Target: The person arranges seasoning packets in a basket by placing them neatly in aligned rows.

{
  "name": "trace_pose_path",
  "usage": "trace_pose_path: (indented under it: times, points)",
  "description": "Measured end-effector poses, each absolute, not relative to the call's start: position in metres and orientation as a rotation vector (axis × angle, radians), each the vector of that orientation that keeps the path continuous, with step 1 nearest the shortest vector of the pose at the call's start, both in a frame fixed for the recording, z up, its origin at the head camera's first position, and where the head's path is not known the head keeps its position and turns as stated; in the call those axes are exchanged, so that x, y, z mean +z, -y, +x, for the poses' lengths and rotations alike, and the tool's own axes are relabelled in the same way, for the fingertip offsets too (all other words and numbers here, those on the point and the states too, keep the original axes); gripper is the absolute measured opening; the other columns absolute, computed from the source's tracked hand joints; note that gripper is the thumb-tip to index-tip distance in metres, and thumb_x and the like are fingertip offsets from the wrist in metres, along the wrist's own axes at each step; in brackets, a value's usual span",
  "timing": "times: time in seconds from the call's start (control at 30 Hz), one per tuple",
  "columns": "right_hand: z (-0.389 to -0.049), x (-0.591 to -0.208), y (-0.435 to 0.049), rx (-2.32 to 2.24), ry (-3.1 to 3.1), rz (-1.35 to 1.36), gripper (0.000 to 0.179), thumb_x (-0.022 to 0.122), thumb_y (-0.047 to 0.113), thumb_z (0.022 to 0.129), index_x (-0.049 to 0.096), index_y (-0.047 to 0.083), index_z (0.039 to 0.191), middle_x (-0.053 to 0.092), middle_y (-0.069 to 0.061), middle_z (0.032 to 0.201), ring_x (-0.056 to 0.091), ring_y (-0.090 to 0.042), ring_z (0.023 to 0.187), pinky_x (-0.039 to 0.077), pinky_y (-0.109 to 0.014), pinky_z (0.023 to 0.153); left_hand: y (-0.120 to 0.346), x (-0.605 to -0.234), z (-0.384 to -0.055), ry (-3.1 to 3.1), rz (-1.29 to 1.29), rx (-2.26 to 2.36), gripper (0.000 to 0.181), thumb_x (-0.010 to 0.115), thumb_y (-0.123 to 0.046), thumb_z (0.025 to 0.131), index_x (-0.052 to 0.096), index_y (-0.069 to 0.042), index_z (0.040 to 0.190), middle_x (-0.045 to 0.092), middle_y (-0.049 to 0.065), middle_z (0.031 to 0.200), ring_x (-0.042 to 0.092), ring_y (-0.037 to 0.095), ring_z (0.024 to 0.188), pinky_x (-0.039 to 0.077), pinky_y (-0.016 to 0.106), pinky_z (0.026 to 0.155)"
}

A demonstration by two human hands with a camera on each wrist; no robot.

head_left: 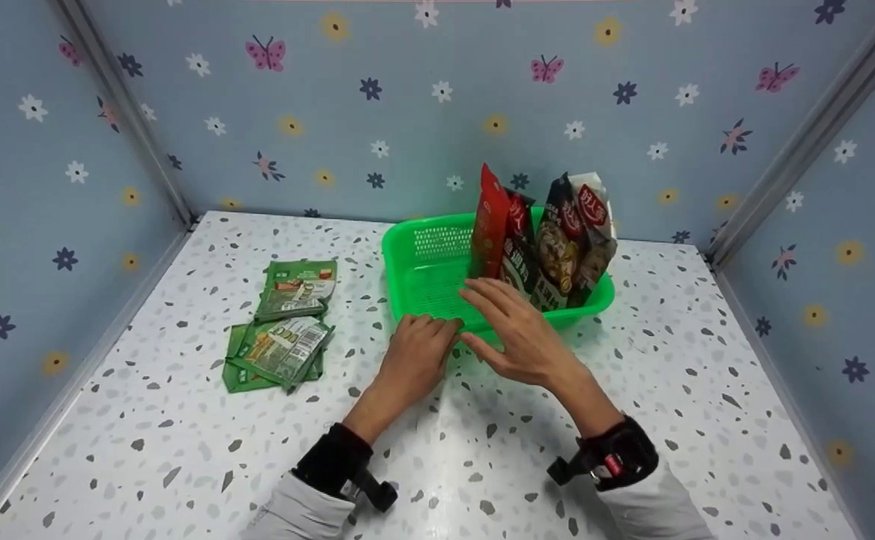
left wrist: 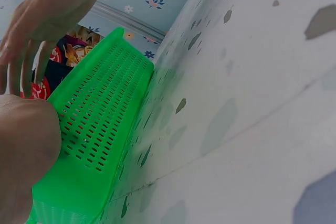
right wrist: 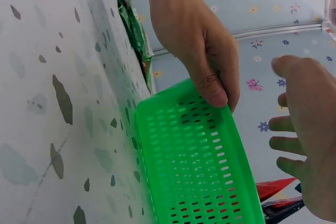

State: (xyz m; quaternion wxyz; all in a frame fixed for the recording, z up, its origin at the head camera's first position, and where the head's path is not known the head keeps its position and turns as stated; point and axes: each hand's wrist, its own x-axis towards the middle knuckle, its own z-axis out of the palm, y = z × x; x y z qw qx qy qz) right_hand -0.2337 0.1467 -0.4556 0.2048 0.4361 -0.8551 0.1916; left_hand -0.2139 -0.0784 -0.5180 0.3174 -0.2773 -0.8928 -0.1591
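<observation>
A green plastic basket (head_left: 426,292) with slotted walls stands on the speckled table. My left hand (head_left: 424,352) grips its near rim, thumb outside the wall in the right wrist view and fingers over the edge. My right hand (head_left: 516,334) hovers over the near rim with fingers spread, holding nothing. Inside the basket's right half, several seasoning packets stand upright: a red packet (head_left: 488,225), a dark packet (head_left: 559,247) with a food picture, and a white-topped packet (head_left: 593,202) among them.
Several green packets (head_left: 295,289) lie in an overlapping pile on the table left of the basket. Flower-patterned wall panels (head_left: 407,112) enclose the table at the back and both sides. The basket's far side stands near the back wall.
</observation>
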Motion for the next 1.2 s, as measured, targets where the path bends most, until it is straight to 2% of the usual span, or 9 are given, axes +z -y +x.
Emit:
trace_pose_path:
  times: [0.1, 0.23, 0.43, 0.57, 0.83, 1.2]
  points:
    - [-0.236, -0.463, -0.146, 0.477, 2.442, 1.206, 0.056, 0.07, 0.036, 0.114, 0.058, 0.012, 0.163, 0.061, -0.015, 0.167, 0.058, -0.037, 0.155, 0.052, -0.056, 0.127, 0.078, -0.519, -0.214, 2.335, -0.733, -0.4, 0.017, 0.068, -0.022, 0.114, 0.079, -0.014, 0.124, 0.085, 0.002, 0.107, 0.074, 0.023, 0.091, 0.053, 0.039, 0.082]
    - [-0.239, -0.47, -0.145, 0.427, 2.477, 1.211, 0.047, 0.071, 0.032, 0.114, 0.066, 0.009, 0.155, 0.069, -0.016, 0.156, 0.065, -0.037, 0.147, 0.054, -0.055, 0.123, 0.078, -0.518, -0.214, 2.334, -0.735, -0.395, 0.016, 0.068, -0.023, 0.114, 0.078, -0.013, 0.121, 0.084, 0.002, 0.106, 0.073, 0.022, 0.09, 0.052, 0.038, 0.081]
    - [-0.243, -0.476, -0.144, 0.409, 2.509, 1.232, 0.032, 0.069, 0.028, 0.115, 0.076, 0.009, 0.14, 0.082, -0.011, 0.132, 0.077, -0.032, 0.128, 0.059, -0.052, 0.115, 0.079, -0.519, -0.214, 2.35, -0.73, -0.387, 0.02, 0.067, -0.024, 0.115, 0.078, -0.014, 0.128, 0.085, 0.003, 0.109, 0.074, 0.023, 0.093, 0.053, 0.039, 0.083]
    - [-0.244, -0.478, -0.143, 0.389, 2.536, 1.225, 0.028, 0.066, 0.028, 0.116, 0.079, 0.011, 0.134, 0.085, -0.009, 0.124, 0.08, -0.031, 0.118, 0.061, -0.051, 0.107, 0.079, -0.518, -0.213, 2.379, -0.72, -0.374, 0.023, 0.064, -0.026, 0.116, 0.078, -0.014, 0.131, 0.085, 0.002, 0.111, 0.075, 0.023, 0.097, 0.054, 0.04, 0.086]
    - [-0.243, -0.48, -0.142, 0.346, 2.511, 1.199, 0.025, 0.068, 0.028, 0.115, 0.081, 0.011, 0.128, 0.085, -0.009, 0.118, 0.081, -0.031, 0.109, 0.06, -0.048, 0.091, 0.078, -0.518, -0.212, 2.407, -0.714, -0.391, 0.024, 0.064, -0.025, 0.116, 0.078, -0.014, 0.133, 0.085, 0.003, 0.114, 0.076, 0.024, 0.099, 0.054, 0.041, 0.087]
    - [-0.243, -0.482, -0.142, 0.35, 2.506, 1.179, 0.024, 0.067, 0.028, 0.115, 0.08, 0.011, 0.127, 0.084, -0.009, 0.119, 0.08, -0.031, 0.11, 0.061, -0.049, 0.092, 0.078, -0.516, -0.211, 2.43, -0.719, -0.408, 0.027, 0.062, -0.026, 0.117, 0.077, -0.012, 0.135, 0.085, 0.004, 0.117, 0.077, 0.025, 0.105, 0.056, 0.043, 0.091]
